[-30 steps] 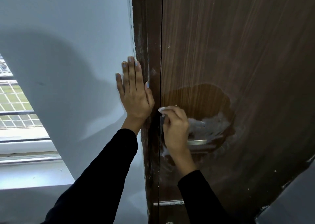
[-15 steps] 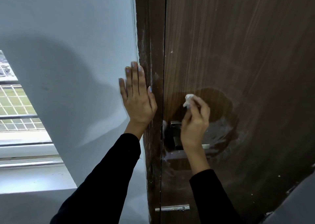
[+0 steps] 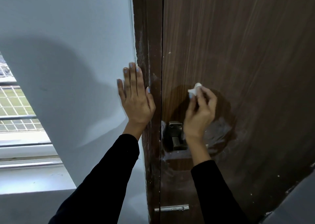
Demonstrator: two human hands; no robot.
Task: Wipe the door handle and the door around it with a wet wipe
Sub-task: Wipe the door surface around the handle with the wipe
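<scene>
A dark brown wooden door [image 3: 238, 44] fills the right half of the view, with a darker damp patch around its metal door handle [image 3: 175, 135]. My right hand [image 3: 199, 114] pinches a small crumpled white wet wipe [image 3: 195, 89] against the door just above the handle, and my wrist hides the handle's lever. My left hand [image 3: 136, 97] rests flat with straight fingers on the white wall [image 3: 76, 36] at the edge of the brown door frame [image 3: 146, 53].
A window with a white sill [image 3: 25, 148] and a metal grille [image 3: 15, 107] lies at the lower left. A metal bolt [image 3: 172, 208] sits low on the door. A grey surface [image 3: 296, 203] cuts across the bottom right corner.
My right hand has moved with the wipe from the door's left edge up and right to the panel above the handle. My left hand stays flat on the wall.
</scene>
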